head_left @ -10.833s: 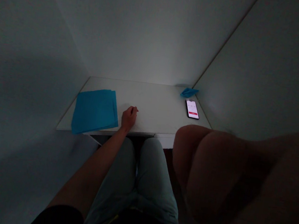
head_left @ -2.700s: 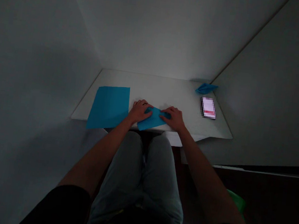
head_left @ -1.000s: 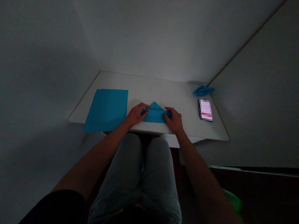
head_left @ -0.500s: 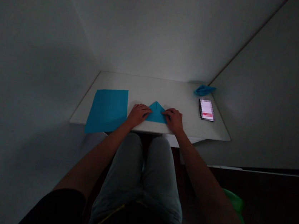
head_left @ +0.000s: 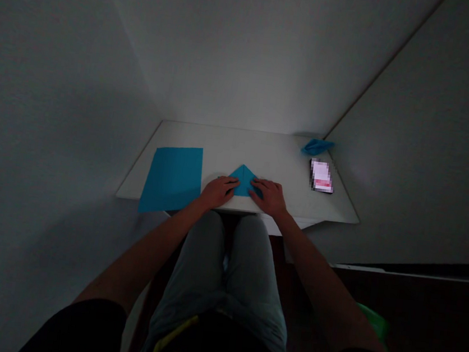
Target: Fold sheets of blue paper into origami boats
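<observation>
A blue paper folded into a triangle [head_left: 243, 177] lies on the white table [head_left: 237, 148] near its front edge. My left hand [head_left: 218, 191] rests on the triangle's lower left corner, fingers flat on the paper. My right hand [head_left: 270, 196] lies on its lower right corner, fingers also spread flat. Both hands press the paper down onto the table. The point of the triangle faces away from me.
A stack of flat blue sheets [head_left: 173, 177] lies at the left, overhanging the front edge. A phone [head_left: 321, 176] with a lit screen sits at the right, a folded blue paper figure [head_left: 316, 146] behind it. Walls close in on three sides. A green object [head_left: 374, 322] is on the floor.
Over the last second the upright flaps of the paper were folded down flat into a triangle, and both hands slid inward along its lower edge.
</observation>
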{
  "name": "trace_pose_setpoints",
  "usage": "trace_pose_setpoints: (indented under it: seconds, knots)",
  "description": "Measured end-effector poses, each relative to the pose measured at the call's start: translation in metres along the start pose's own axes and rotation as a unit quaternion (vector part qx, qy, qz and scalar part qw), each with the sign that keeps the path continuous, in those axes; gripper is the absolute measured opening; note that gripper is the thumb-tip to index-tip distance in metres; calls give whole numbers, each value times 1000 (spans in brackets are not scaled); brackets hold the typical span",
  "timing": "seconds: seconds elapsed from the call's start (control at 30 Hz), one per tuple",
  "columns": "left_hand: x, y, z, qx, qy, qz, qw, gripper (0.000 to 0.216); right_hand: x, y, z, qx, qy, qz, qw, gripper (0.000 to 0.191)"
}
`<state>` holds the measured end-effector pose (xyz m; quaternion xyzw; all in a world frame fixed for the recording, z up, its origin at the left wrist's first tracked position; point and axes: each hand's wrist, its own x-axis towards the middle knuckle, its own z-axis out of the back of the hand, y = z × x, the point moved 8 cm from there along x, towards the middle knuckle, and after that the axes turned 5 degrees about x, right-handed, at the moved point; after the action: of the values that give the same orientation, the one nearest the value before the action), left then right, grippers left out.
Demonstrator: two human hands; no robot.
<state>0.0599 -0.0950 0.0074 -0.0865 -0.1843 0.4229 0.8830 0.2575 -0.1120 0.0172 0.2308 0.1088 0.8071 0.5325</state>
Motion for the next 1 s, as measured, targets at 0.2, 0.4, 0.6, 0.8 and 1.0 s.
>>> trace_pose_setpoints:
  seconds: [0.2,0.4,0.6,0.8,1.0]
  knots:
    - [-35,-18,9,13,-24,26,999,44,-40,11,4,-6,29,62,998,71]
    - [-61,-26,14,10,15,8,1000,69,-59,4,2,-6,62,91,994,57]
    - [-66,-18,23,-49,61,-33,996,47,-64,2,16,75,66,75,992,34]
    - [-35,22,54,-190,-45,134,972,38,-33,-17,56,235,-45,-52,969,49]
    - [-1,46,54,-228,-86,183,952,32,5,-43,48,265,-54,-93,958,49]
